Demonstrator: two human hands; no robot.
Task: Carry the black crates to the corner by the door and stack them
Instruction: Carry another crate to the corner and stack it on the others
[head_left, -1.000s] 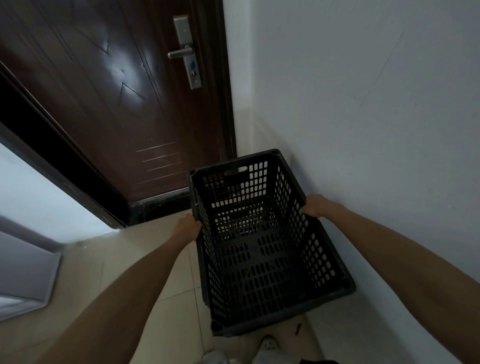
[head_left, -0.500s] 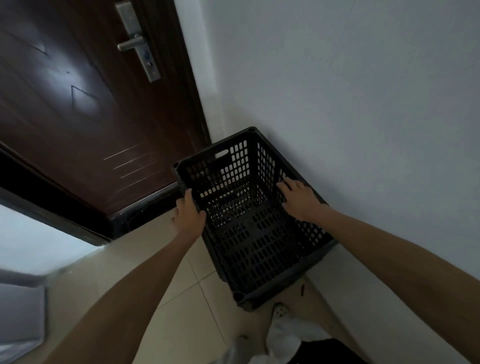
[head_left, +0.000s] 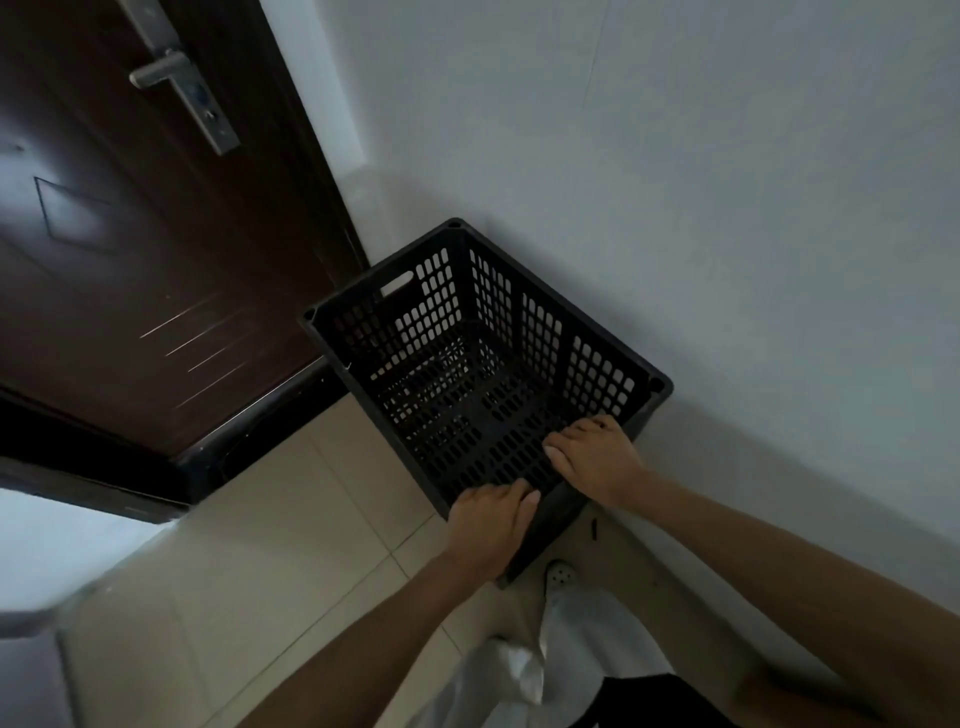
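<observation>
One black perforated crate (head_left: 498, 364) stands on the tiled floor in the corner, its far end by the door and its long side against the white wall. It is empty inside. My left hand (head_left: 488, 525) grips the near corner of the rim, fingers curled over the edge. My right hand (head_left: 595, 460) holds the near rim beside it, fingers hooked inside the crate and thumb toward the wall. I cannot tell whether another crate lies beneath it.
A dark brown door (head_left: 130, 249) with a metal handle (head_left: 166, 70) stands to the left, with a raised dark threshold (head_left: 249, 431). The white wall (head_left: 727, 208) runs along the right. My white shoe (head_left: 561, 577) is just behind the crate on the beige tiles (head_left: 291, 545).
Both hands have slid from the crate's long side rims to its near end. The crate now sits lower and closer to the wall and corner.
</observation>
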